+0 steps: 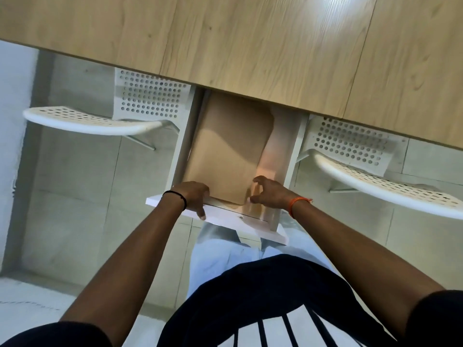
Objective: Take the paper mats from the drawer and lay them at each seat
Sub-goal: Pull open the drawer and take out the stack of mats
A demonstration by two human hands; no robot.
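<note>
A white drawer [250, 225] is pulled out from under the wooden table [250, 46]. Brown paper mats [225, 151] lie flat inside it, filling the left and middle of the drawer. My left hand [194, 199] grips the drawer's front edge, fingers curled over into the drawer at the mats' near left corner, thumb on the front panel. My right hand [269, 192] hovers just above the mats' near right corner with curled fingers that hold nothing.
Two white perforated chairs are tucked at the table, one to the left [100, 121] and one to the right [375, 181] of the drawer. Pale floor tiles [75, 196] lie below. My legs stand right behind the drawer front.
</note>
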